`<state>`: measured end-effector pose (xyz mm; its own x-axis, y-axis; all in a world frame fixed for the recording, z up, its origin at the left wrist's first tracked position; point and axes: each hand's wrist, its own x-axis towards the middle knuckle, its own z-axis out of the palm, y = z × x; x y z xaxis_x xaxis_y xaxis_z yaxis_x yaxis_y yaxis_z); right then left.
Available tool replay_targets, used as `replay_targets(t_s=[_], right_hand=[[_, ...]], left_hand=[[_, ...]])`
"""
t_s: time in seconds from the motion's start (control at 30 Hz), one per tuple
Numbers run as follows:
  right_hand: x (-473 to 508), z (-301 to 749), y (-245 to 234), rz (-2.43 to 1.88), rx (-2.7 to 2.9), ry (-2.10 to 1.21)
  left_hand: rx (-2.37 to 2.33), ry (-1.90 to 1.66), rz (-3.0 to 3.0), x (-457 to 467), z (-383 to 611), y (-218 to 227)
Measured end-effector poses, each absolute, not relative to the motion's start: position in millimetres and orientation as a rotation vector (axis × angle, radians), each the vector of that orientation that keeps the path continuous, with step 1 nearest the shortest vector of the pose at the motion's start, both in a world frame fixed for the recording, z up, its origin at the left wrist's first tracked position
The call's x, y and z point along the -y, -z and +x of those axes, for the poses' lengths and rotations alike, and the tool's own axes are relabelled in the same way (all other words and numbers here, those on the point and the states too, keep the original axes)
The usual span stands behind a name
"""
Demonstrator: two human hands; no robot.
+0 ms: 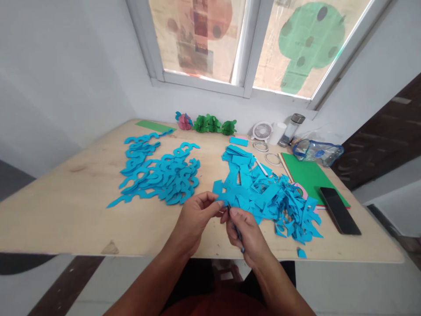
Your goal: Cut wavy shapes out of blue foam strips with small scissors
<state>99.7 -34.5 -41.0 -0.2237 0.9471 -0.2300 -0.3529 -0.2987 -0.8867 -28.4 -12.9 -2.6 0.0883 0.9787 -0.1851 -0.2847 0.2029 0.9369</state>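
My left hand [197,215] pinches the edge of a blue paper piece [219,189] at the near edge of a heap of blue paper scraps [263,193]. Close beside it, my right hand [245,235] is closed round a thin dark tool [237,232], perhaps a pen or craft knife, with its tip at the same piece. A spread of cut blue curly shapes [158,173] lies to the left on the wooden table [66,206].
A black phone [340,210] lies on green paper sheets [307,175] at the right. At the back stand paper honeycomb decorations [210,123], a small white fan [262,131], a bottle [292,128], tape rings [261,146] and a clear pouch [317,151]. A window is above.
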Motion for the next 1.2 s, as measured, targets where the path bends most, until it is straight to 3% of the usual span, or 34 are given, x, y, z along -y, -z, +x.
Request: replay_targets(t_s=[1.2], right_hand=[[30.5, 98.6, 41.7, -1.019, 0.911, -1.689]], left_hand=[[-1.043, -1.097, 0.931, 8.8, -29.3, 1.0]])
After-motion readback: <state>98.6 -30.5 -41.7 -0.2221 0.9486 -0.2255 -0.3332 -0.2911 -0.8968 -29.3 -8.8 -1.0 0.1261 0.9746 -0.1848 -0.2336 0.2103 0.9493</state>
